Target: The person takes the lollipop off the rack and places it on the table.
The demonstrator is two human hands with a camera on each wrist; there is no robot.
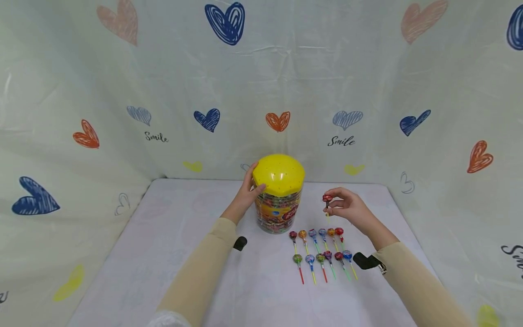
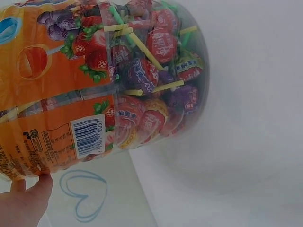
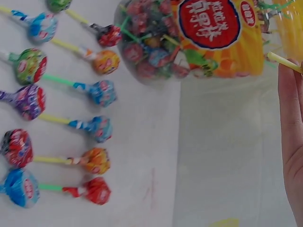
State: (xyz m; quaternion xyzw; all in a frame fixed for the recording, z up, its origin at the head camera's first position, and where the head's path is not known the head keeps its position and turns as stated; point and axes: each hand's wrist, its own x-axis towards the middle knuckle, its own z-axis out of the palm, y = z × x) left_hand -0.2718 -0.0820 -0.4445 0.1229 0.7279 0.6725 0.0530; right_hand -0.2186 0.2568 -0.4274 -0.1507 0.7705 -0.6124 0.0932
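Note:
A clear jar of lollipops (image 1: 274,212) with an orange fruit label and a yellow lid (image 1: 282,172) stands upright on the table. My left hand (image 1: 246,194) grips its upper left side, thumb at the front just below the lid's edge. The left wrist view shows wrapped lollipops (image 2: 162,45) packed in the jar's base. To the right of the jar, my right hand (image 1: 347,205) pinches a red-wrapped lollipop (image 1: 327,198) above the table, head up. Its yellow stick (image 3: 282,61) shows at the right wrist view's edge; the head is out of that view.
Two rows of lollipops lie in front of and to the right of the jar, a far row (image 1: 312,233) and a near row (image 1: 320,257), sticks toward me. A white cloth covers the table (image 1: 184,254). Behind it hangs a curtain (image 1: 245,81) printed with hearts.

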